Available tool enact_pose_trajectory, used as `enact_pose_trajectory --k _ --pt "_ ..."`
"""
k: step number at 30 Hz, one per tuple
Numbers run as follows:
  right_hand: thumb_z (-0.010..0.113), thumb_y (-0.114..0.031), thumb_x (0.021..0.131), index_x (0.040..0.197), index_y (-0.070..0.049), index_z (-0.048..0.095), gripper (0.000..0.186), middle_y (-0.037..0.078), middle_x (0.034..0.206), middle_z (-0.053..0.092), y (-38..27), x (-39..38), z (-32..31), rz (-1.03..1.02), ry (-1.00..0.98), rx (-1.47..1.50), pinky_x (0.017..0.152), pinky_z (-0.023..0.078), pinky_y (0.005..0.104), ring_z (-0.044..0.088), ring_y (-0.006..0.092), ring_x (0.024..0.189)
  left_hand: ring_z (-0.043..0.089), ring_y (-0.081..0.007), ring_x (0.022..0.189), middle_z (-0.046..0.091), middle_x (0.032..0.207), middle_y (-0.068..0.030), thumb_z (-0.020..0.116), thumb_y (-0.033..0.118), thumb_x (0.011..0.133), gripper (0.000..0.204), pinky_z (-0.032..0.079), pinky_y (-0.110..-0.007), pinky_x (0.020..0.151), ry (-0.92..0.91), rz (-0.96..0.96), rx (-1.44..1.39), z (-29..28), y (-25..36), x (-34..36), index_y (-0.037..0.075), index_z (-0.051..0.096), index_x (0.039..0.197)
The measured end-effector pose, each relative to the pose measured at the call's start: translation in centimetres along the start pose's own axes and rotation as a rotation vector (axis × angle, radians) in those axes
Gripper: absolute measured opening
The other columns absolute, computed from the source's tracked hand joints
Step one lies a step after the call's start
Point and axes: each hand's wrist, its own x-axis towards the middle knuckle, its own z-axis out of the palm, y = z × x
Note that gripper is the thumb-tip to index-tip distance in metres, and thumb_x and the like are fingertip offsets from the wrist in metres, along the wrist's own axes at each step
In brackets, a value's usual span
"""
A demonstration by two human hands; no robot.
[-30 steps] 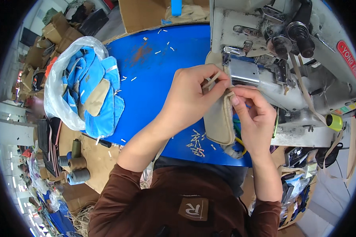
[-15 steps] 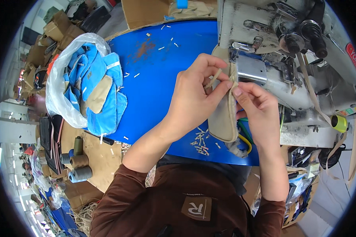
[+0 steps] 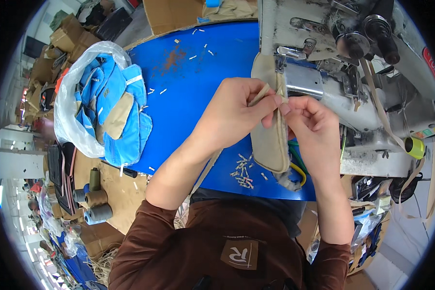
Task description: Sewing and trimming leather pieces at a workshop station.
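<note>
Blue tabletop (image 3: 193, 92) spans the middle of the frame. Sewing machine (image 3: 302, 79) fills the upper right. Left of centre we log a clear plastic bag (image 3: 67, 121), mouth open, blue fabric pieces (image 3: 128, 142) spilling out. Beige panel (image 3: 267, 157): right of centre, lying lengthwise beside the machine, rounded end toward the lower edge. Left hand (image 3: 232, 113), over the panel, grasps a narrow beige strip (image 3: 260, 93) between thumb and fingers. Right hand (image 3: 316, 126) pinches the panel's corded edge, fingertips close against the left's. Smallest: pale clippings (image 3: 241, 172), which we see scattered below centre.
</note>
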Motion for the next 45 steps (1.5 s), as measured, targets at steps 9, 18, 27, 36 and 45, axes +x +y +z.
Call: enact_pose_trajectory --k 9,18,27,36,45 --pt "0.064 -0.009 0.097 0.098 0.005 0.071 0.016 0.000 0.071 0.067 -0.5 -0.1 0.0 -0.025 0.005 -0.069 0.054 0.043 0.0198 0.055 0.0021 0.061 0.043 -0.0025 0.056 0.055 0.065 0.0040 0.064 0.015 0.097 0.018 0.031 -0.020 0.051 0.021 -0.110 -0.375 1.0 -0.4 -0.4 0.003 0.065 0.085" --pt "0.067 -0.004 0.090 0.087 0.006 0.072 0.011 0.002 0.068 0.067 -0.4 0.6 -0.1 -0.034 0.035 -0.178 0.054 0.045 0.0200 0.056 0.0024 0.059 0.037 -0.0019 0.063 0.048 0.064 0.0047 0.069 0.010 0.092 0.018 0.031 -0.023 0.052 0.208 0.103 0.119 1.3 -0.2 -0.5 0.000 0.062 0.079" --pt "0.066 0.000 0.089 0.083 0.005 0.069 0.009 0.001 0.067 0.065 0.0 0.8 0.0 -0.070 0.031 -0.146 0.053 0.043 0.0192 0.055 0.0021 0.059 0.044 -0.0040 0.061 0.062 0.068 0.0001 0.066 0.008 0.093 0.015 0.037 -0.025 0.053 0.219 0.217 0.301 1.1 0.0 -0.7 -0.002 0.063 0.082" --pt "0.065 -0.005 0.093 0.085 0.004 0.069 0.013 0.001 0.066 0.064 -0.2 0.9 -0.2 0.002 -0.010 -0.101 0.050 0.045 0.0202 0.056 0.0042 0.054 0.042 -0.0020 0.052 0.068 0.071 -0.0042 0.063 0.009 0.094 0.012 0.030 -0.019 0.046 0.029 -0.069 -0.100 -0.6 -0.2 0.4 0.000 0.070 0.093" --pt "0.065 -0.007 0.095 0.087 0.003 0.069 0.014 0.001 0.067 0.066 -0.5 0.8 -0.4 0.004 -0.047 -0.096 0.051 0.046 0.0200 0.056 0.0036 0.055 0.043 -0.0027 0.051 0.068 0.071 -0.0063 0.066 0.010 0.092 0.012 0.029 -0.019 0.045 -0.039 -0.169 -0.220 -0.7 0.1 0.5 -0.001 0.070 0.094"
